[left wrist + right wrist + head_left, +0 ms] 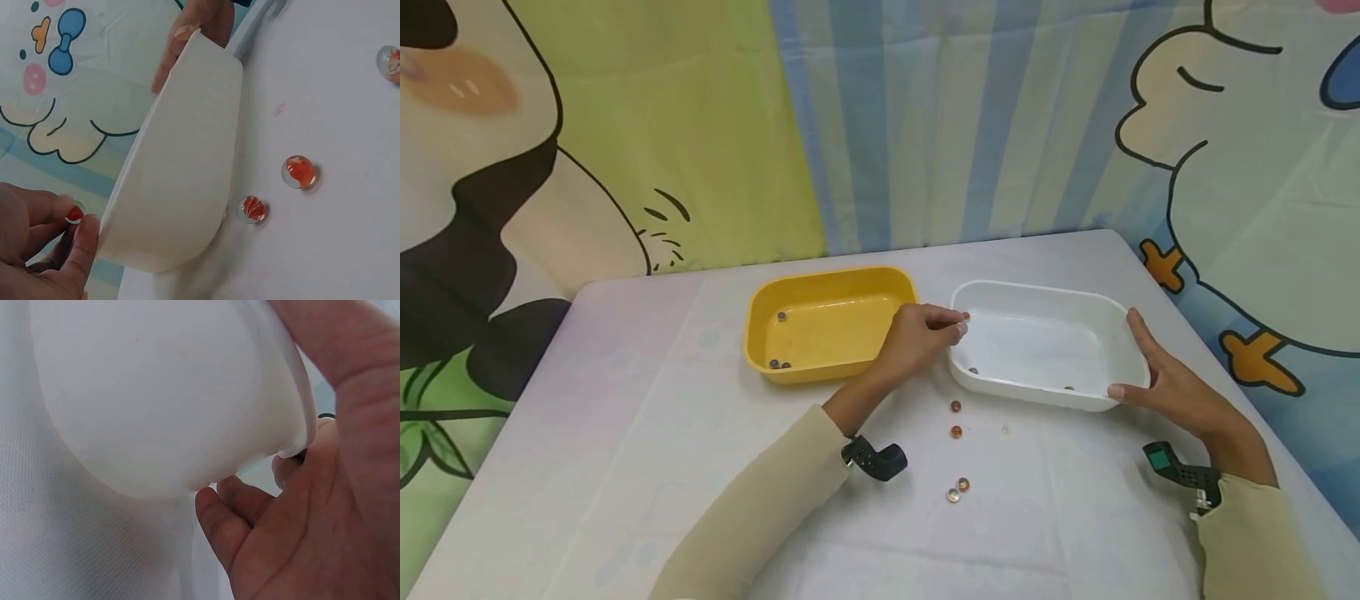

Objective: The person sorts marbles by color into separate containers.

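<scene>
Between thumb and fingertips my left hand [919,337] pinches a clear marble with a red swirl [75,212], at the left rim of the white tray [1037,400]. My right hand [1176,392] grips that tray's right end, thumb at the near corner and fingers along the outer side. Two small marbles lie inside the white tray, one a greenish marble [973,371] near its left end. In front of the tray, several loose marbles rest on the table, among them an orange-red marble [299,172] and a red-streaked marble [252,209].
A yellow tray [797,377] stands left of the white one, behind my left forearm, with three dark marbles inside, one being a dark marble [782,317]. White cloth covers the table [625,442]. A printed cartoon curtain [700,125] hangs behind.
</scene>
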Available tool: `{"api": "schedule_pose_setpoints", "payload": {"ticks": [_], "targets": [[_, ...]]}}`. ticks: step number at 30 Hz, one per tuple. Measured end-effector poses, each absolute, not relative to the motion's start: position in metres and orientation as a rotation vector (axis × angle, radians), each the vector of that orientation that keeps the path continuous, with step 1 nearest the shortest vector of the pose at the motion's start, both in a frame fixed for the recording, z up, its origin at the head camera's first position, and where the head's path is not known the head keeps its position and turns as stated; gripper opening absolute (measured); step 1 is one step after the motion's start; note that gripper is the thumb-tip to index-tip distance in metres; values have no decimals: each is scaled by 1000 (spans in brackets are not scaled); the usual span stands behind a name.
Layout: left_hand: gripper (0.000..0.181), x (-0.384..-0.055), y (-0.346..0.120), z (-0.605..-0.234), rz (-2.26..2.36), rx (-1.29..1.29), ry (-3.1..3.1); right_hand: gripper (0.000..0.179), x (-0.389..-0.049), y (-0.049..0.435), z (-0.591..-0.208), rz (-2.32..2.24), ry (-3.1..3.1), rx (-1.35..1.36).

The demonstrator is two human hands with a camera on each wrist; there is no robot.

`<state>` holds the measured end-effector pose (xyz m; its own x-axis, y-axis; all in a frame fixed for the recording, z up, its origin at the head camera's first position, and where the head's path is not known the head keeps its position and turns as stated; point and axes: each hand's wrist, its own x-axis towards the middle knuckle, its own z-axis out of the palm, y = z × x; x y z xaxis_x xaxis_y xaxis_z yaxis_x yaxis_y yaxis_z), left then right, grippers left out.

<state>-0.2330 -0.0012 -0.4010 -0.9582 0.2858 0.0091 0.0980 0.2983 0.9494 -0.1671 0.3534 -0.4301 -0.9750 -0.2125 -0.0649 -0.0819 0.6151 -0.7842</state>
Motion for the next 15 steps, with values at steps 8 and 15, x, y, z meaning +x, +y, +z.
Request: {"api": "schedule_pose_setpoints", "payload": {"ticks": [8,15], "targets": [[21,-252,4,-397,1682,188,2371,115,-168,355,-431,-1293,2686,-251],[21,-264,8,-393,1663,104,2405,114,-168,355,-431,-1293,2683,-258]]}}
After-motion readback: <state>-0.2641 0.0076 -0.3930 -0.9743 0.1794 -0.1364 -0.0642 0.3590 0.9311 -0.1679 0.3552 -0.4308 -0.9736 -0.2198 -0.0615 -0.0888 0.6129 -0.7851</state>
